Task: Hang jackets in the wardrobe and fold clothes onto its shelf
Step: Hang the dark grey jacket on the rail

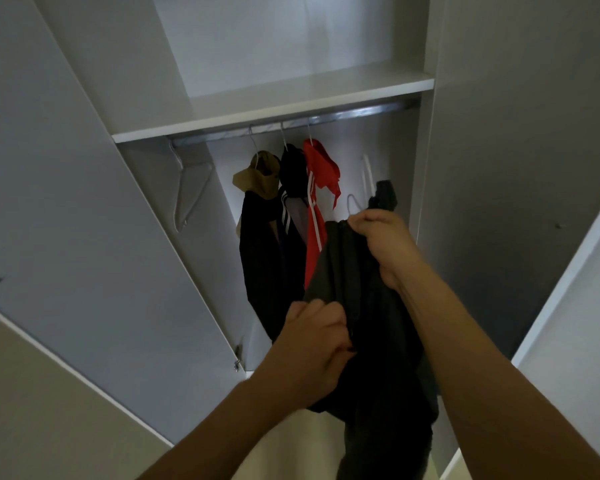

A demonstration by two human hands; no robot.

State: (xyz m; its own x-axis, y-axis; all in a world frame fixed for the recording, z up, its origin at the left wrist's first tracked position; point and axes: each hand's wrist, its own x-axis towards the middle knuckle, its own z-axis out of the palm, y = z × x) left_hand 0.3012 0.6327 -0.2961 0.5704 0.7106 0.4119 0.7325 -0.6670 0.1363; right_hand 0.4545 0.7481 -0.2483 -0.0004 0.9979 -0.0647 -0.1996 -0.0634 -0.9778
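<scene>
White wardrobe (136, 216) stands open, three jackets (284, 209) hanging on its rail (291, 124) beyond the hands. Right hand (385, 244) grips the dark jacket (357, 323) at its top, left hand (316, 344) pinches its edge lower down. Its hem is cut off below.

No readable text, labels or numbers anywhere.

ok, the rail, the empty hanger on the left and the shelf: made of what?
Rail: looks like metal, silvery with a bright glint. Hanger: thin bent wire, pale; coating unclear. Shelf: flat white board, smooth matte, probably laminate.
</scene>
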